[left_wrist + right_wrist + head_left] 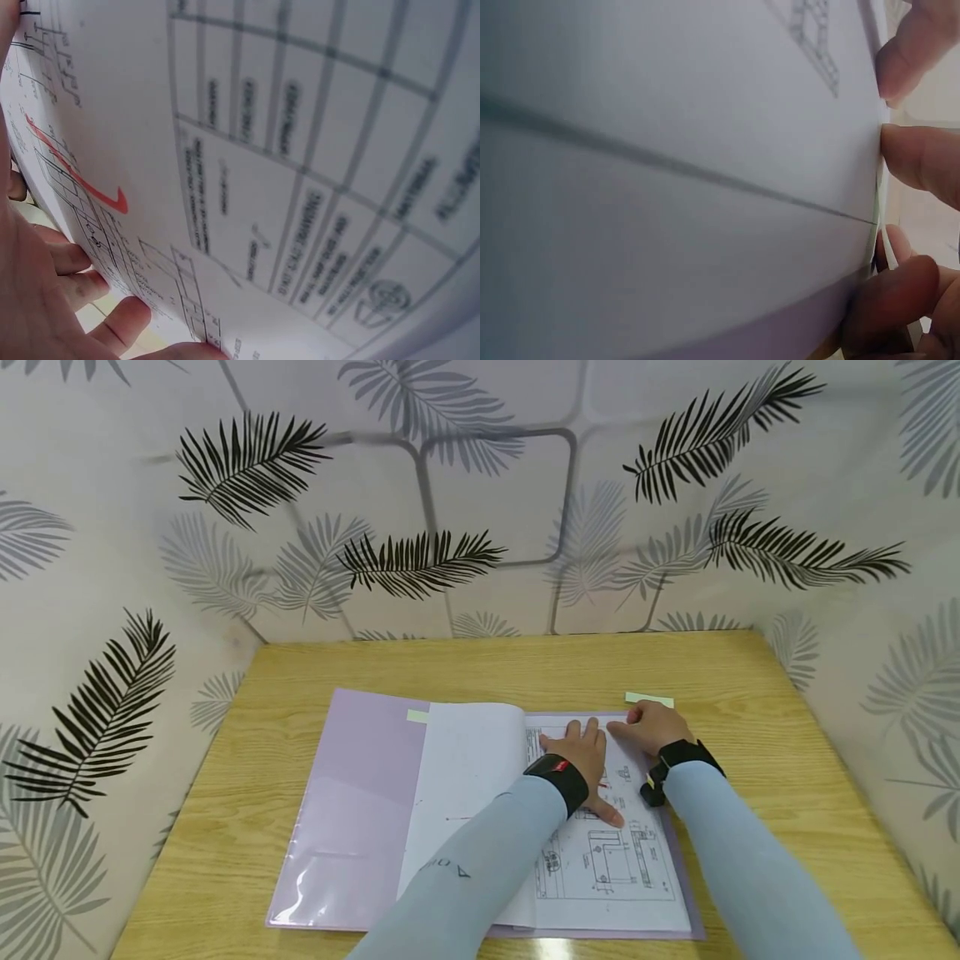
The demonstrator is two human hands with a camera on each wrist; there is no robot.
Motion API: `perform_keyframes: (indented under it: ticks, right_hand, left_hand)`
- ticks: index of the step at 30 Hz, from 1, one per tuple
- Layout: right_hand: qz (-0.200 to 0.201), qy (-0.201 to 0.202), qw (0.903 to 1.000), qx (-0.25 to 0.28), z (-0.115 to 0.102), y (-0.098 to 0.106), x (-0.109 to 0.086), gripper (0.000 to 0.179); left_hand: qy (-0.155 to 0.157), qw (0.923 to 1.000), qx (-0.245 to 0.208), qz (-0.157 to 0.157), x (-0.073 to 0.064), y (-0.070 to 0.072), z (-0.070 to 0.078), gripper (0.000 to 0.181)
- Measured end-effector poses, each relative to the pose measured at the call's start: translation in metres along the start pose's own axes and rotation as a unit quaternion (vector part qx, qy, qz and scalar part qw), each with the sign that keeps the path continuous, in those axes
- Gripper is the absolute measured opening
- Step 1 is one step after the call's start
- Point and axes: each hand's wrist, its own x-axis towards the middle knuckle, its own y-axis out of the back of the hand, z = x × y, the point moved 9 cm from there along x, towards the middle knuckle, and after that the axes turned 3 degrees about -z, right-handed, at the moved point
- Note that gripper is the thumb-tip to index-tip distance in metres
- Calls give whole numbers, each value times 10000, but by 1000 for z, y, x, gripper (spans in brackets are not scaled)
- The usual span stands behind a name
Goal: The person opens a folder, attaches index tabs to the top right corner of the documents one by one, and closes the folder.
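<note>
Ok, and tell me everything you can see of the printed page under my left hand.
The printed page looks like white paper, with black line drawings, ruled boxes and small lettering, mostly too blurred to read, plus a red mark. It lies face up in the right half of the open purple folder. Your left hand rests spread on its upper part. Your right hand is at its top right corner, seeming to pinch a thin pale strip there.
</note>
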Motion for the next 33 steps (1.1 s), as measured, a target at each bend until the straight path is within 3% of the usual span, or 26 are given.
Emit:
perform_keyframes:
  ticks: [5,13,20,23,28,31,33]
  right_hand:
    - [-72,-81,9999,25,-3,1,-3,49]
    - [-296,277,9992,65,-3,0,-1,42]
    - [-334,488,9978,293,-8,9,-13,27]
    - [-38,542,9985,20,-4,19,-22,32]
    - [621,447,9965,-327,7,39,-48,40]
    - [663,536,9958,-322,7,40,-69,38]
    - [476,580,9968,-286,5,31,-82,35]
  left_hand:
    - [-47,10000,9,18,2,-2,0,148]
    - [4,10000,56,-35,8,-8,0,149]
    - [10,10000,55,20,3,-2,1,145]
    - [-14,10000,48,74,-1,2,1,144]
    - [-46,9999,21,90,2,-2,0,149]
    - [-79,9999,-16,105,9,-9,1,151]
    - [-75,9999,-97,121,13,-12,1,151]
